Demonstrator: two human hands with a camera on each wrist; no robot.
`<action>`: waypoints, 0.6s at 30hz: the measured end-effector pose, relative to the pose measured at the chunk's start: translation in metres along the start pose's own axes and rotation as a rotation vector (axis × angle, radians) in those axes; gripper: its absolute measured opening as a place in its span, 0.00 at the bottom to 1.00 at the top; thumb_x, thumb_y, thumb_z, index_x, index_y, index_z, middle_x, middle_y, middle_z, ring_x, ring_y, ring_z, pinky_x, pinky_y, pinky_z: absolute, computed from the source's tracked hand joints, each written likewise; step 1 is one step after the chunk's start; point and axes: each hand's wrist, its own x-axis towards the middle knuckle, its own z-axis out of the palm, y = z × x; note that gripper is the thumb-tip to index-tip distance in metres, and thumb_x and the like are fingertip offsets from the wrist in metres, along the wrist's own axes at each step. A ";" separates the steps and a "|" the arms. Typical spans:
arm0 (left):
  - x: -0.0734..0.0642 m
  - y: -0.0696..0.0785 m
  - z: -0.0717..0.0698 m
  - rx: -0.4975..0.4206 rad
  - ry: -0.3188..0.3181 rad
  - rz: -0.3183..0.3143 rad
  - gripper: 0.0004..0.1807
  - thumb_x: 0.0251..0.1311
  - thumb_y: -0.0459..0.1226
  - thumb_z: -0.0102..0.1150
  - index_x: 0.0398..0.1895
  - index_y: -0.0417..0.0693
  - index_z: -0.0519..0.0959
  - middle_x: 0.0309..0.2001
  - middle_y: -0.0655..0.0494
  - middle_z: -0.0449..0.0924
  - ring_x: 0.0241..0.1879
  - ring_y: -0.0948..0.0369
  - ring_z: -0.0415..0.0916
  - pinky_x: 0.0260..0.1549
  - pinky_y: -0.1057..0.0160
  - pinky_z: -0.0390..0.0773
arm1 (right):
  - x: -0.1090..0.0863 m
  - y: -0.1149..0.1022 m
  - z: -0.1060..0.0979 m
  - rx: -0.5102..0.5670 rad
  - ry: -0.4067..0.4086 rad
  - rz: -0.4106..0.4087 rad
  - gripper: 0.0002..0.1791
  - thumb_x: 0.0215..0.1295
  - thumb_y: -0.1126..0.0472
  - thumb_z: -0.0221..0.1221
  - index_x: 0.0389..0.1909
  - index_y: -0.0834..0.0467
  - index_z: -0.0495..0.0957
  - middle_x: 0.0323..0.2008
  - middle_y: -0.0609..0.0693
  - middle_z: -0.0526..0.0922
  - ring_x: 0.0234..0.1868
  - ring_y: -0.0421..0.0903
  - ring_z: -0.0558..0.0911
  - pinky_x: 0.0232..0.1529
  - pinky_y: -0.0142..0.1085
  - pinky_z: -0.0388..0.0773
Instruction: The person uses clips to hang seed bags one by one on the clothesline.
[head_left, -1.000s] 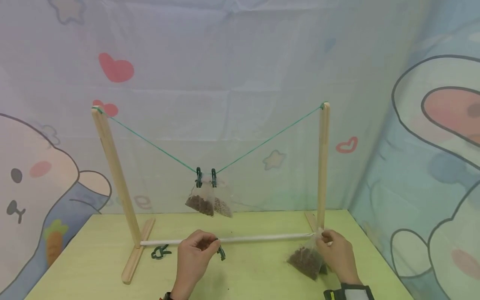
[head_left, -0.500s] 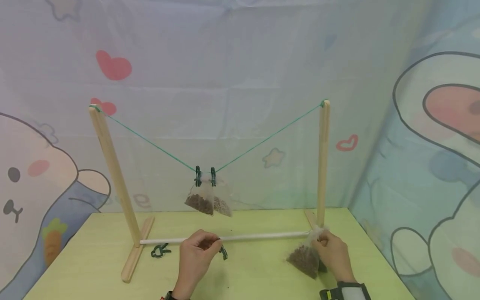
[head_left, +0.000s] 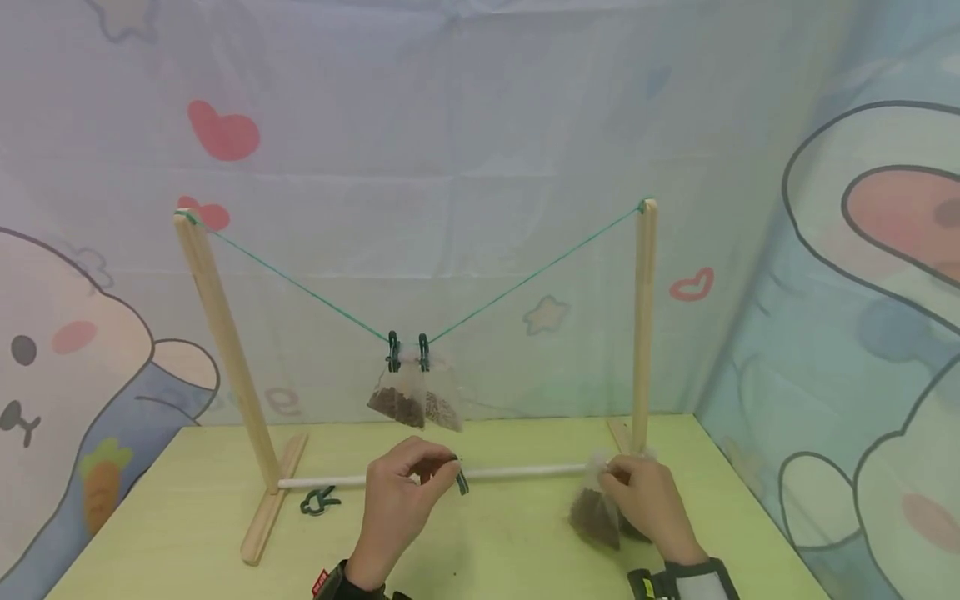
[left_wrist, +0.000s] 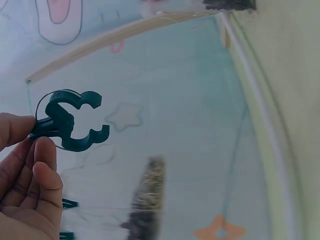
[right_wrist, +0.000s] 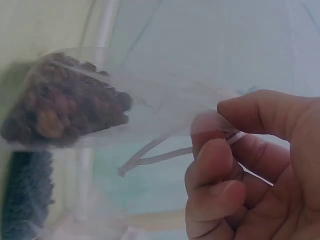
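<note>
My left hand (head_left: 408,504) pinches the handles of a green plant clip (left_wrist: 65,120) between thumb and fingers; in the left wrist view its two curved jaws are spread apart. On the right, my right hand (head_left: 648,504) pinches the top of a translucent drawstring bag (right_wrist: 70,105) with dark reddish-brown dried pieces inside. Behind that hand, partly hidden, is a second bag with dark contents (right_wrist: 27,192). Two clips (head_left: 393,352) hold a bag of brown pieces (head_left: 397,406) and a bag of pale grains (head_left: 442,411) on a sagging green cord (head_left: 292,279).
The cord runs between a left wooden post (head_left: 225,342) and a right wooden post (head_left: 645,333). A white rod (head_left: 517,472) joins them low down, behind both hands. Another green clip (head_left: 320,501) lies on the yellow-green table (head_left: 165,517). A printed cloth (head_left: 480,208) hangs behind.
My right hand has moved left, carrying the drawstring bag with it. My left hand has shifted slightly up and right with the clip. The hanging bags stay on the cord.
</note>
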 end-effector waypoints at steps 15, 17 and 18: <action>0.072 0.037 -0.012 0.012 0.042 0.235 0.05 0.59 0.30 0.73 0.39 0.41 0.89 0.34 0.51 0.88 0.32 0.60 0.81 0.30 0.66 0.78 | 0.027 -0.057 -0.010 0.148 -0.060 -0.186 0.11 0.72 0.65 0.62 0.27 0.56 0.84 0.20 0.45 0.79 0.20 0.40 0.79 0.24 0.31 0.74; 0.080 0.041 -0.014 0.017 0.058 0.238 0.06 0.59 0.30 0.73 0.39 0.40 0.89 0.35 0.50 0.88 0.33 0.58 0.82 0.32 0.66 0.79 | 0.034 -0.066 -0.012 0.167 -0.064 -0.209 0.11 0.72 0.63 0.62 0.28 0.56 0.85 0.22 0.48 0.81 0.21 0.42 0.80 0.25 0.32 0.75; 0.084 0.043 -0.015 0.021 0.067 0.237 0.06 0.60 0.30 0.73 0.40 0.39 0.89 0.35 0.49 0.88 0.33 0.58 0.82 0.33 0.66 0.79 | 0.037 -0.071 -0.013 0.174 -0.065 -0.220 0.10 0.72 0.63 0.62 0.29 0.56 0.86 0.22 0.48 0.82 0.21 0.42 0.80 0.25 0.33 0.75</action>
